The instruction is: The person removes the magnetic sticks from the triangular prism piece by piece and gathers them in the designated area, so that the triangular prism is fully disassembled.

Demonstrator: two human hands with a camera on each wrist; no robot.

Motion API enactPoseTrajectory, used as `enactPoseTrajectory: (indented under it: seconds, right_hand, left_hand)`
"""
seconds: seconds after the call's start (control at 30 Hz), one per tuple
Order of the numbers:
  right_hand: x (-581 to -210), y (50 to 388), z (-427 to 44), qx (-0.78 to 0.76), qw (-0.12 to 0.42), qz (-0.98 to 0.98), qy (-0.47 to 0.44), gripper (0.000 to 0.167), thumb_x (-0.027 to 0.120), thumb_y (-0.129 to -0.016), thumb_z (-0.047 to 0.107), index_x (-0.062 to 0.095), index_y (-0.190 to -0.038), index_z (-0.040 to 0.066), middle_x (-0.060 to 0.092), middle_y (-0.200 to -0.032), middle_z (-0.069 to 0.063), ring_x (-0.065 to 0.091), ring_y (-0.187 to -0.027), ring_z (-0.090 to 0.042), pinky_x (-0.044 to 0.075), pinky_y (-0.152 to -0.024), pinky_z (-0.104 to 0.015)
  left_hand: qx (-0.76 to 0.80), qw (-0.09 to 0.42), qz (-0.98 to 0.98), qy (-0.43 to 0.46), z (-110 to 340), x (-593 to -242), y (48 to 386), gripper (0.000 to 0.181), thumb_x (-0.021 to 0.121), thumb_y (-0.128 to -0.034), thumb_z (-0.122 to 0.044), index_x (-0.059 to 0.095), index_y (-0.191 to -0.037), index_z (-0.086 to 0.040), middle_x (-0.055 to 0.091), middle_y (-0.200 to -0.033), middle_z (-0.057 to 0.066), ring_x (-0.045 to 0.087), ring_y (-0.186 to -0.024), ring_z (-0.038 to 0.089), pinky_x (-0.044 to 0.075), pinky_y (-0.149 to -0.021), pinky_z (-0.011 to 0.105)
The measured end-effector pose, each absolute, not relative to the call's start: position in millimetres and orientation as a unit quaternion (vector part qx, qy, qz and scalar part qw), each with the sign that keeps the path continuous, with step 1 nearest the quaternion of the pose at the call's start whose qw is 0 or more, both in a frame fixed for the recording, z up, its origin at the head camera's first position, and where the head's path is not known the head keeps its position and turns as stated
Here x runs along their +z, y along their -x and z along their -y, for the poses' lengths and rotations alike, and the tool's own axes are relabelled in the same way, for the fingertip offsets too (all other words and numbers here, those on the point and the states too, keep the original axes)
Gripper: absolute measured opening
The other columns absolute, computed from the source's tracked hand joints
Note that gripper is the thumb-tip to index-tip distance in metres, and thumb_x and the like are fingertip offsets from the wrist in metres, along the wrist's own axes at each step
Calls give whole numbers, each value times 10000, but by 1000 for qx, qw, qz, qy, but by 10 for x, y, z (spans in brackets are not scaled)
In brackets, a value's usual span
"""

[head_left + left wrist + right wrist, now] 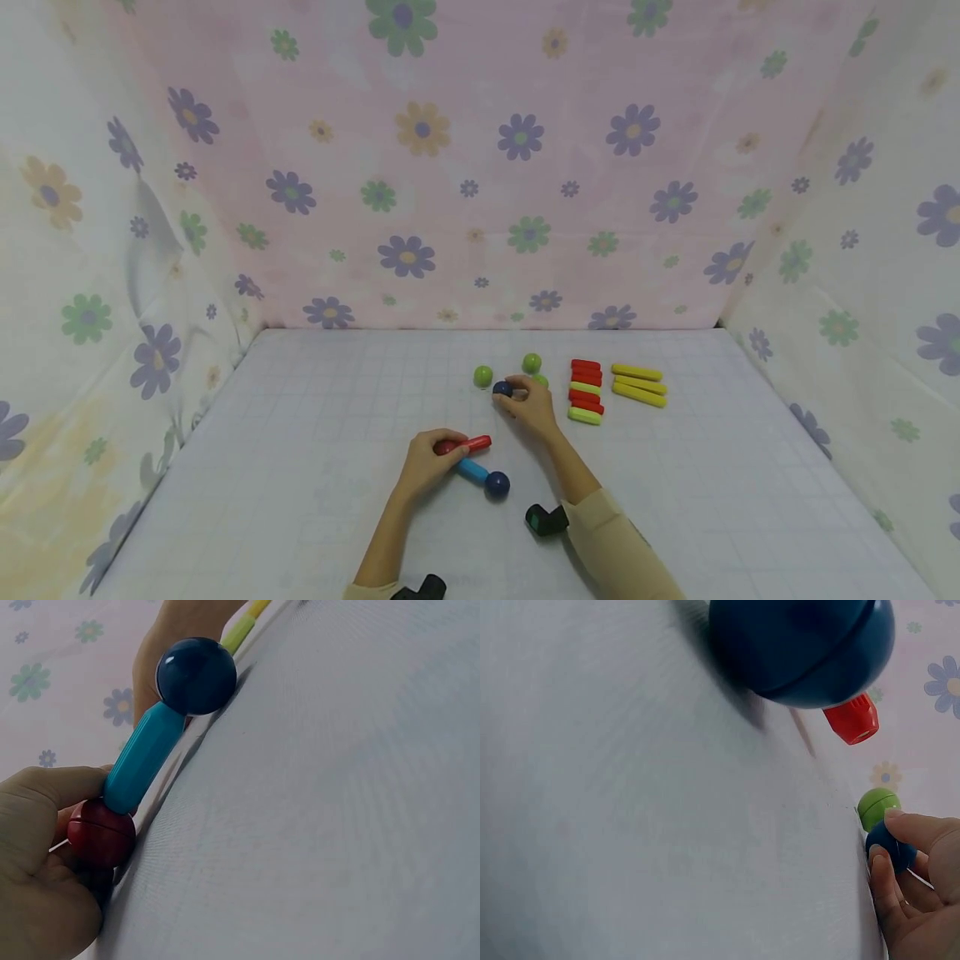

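Observation:
My left hand (426, 458) holds a red ball (101, 834), its thumb lying against a light blue rod (472, 471). That rod joins the red ball to a dark blue ball (497, 485), which rests on the table. A red rod (480, 442) also points away from the red ball to the right; its inner end is hidden by the fingers. Farther back, my right hand (531, 408) pinches a second blue ball (502, 388) between thumb and fingers, low over the table. In the right wrist view, a green ball (877, 806) shows just behind that pinched ball.
Green balls (483, 376) lie around the right hand. To its right is a column of red and lime rods (585, 389), then three yellow rods (639, 387). Flowered cloth (465, 167) walls the white table (300, 500) at the back and sides.

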State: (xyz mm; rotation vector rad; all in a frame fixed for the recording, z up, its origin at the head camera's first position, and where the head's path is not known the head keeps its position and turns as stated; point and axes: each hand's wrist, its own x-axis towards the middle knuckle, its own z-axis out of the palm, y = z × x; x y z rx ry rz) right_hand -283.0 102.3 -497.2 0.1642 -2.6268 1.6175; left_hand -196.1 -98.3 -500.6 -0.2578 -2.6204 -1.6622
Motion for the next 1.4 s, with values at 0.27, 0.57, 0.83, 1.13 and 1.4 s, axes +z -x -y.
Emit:
enactPoseTrajectory:
  seconds: [0.27, 0.57, 0.83, 1.13, 1.4]
  right_hand:
    - [-4998, 2827, -1053, 510, 17, 859, -45, 468, 725, -822, 213, 588, -1223, 16, 606, -1209, -162, 596, -927, -242, 526, -785, -337]
    - [-4955, 2675, -1117, 523, 15, 852, -30, 505, 715, -830, 143, 532, -1287, 27, 557, -1290, -159, 632, -816, -214, 539, -707, -283]
    - [-4832, 2432, -1113, 540, 9, 839, -65, 373, 703, -844, 148, 579, -1166, 9, 633, -996, -109, 626, -810, -213, 539, -695, -293]
    - [-4838, 2332, -1059, 531, -126, 795, -264, 368, 644, -883, 120, 568, -1185, -76, 655, -1038, -211, 664, -796, -245, 545, -674, -262]
    - [-4928, 2335, -978, 491, -111, 818, -278, 272, 680, -855, 140, 661, -1078, -14, 679, -991, -121, 606, -797, -102, 506, -729, -207]
  left_hand:
    - [-532, 15, 842, 85, 979, -5016, 1967, 213, 670, -856, -186, 706, -1002, -34, 683, -998, 90, 572, -930, 213, 446, -785, 314]
    - [-537, 25, 839, 85, 977, -5015, 1969, 215, 680, -845, -168, 707, -1005, -27, 686, -1000, 92, 588, -994, 245, 457, -875, 382]
    - [-543, 22, 836, 79, 982, -5003, 1972, 217, 682, -844, -175, 707, -1005, -32, 686, -1004, 92, 586, -996, 247, 447, -882, 398]
    - [-541, 31, 836, 90, 993, -5022, 1975, 230, 695, -838, -178, 699, -999, -14, 685, -999, 110, 592, -986, 271, 457, -851, 391]
    - [-551, 27, 830, 80, 991, -5031, 1979, 215, 698, -823, -147, 701, -1002, -27, 685, -996, 93, 590, -992, 250, 443, -889, 390]
